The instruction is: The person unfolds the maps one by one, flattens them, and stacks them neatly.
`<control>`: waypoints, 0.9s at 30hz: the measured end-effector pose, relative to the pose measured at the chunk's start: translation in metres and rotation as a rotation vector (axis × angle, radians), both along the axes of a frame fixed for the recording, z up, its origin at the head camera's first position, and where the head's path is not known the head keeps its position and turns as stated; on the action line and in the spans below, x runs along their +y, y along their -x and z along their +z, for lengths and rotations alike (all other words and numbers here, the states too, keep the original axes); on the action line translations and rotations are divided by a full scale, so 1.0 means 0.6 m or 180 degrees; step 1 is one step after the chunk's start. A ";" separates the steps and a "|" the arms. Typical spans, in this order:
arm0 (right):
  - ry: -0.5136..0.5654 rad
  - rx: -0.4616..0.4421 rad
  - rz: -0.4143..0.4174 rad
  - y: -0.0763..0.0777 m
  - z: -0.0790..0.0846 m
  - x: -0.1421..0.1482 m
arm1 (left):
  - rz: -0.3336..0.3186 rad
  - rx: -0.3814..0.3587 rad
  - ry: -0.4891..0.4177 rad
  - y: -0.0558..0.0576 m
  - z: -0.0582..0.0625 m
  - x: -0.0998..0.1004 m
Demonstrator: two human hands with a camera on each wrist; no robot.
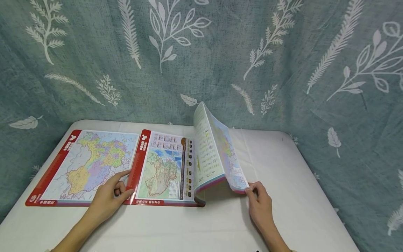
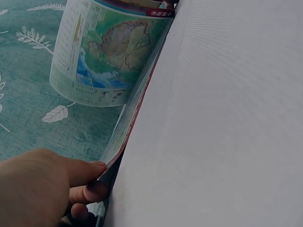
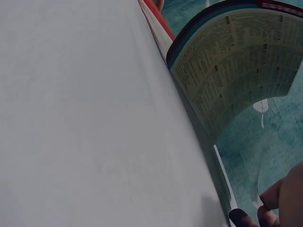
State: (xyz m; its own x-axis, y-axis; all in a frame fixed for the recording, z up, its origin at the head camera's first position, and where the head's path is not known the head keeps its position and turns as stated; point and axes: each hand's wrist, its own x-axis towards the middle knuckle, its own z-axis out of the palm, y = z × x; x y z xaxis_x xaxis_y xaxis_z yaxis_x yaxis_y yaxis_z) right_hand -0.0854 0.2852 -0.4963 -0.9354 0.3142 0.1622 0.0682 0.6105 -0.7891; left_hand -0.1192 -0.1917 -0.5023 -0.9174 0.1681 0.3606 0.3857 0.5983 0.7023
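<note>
A laminated map sheet with a red left border lies in the middle of the table. My left hand pinches its left edge, thumb on top, as the left wrist view shows. Over its right part, a raised map sheet arches up, text on its left face. A coloured map page slopes down from its top to the right. My right hand pinches the near right corner of this page between thumb and fingers. In the right wrist view the curved underside shows dense print.
Another red-bordered map sheet lies flat at the left, right beside the middle one. White cloth covers the table. Behind it hangs a green leaf-patterned curtain, close to the raised sheet's top.
</note>
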 end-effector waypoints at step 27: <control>-0.0248 0.0065 -0.0372 -0.009 0.002 0.076 | 0.0024 -0.0095 -0.0017 0.001 -0.004 -0.001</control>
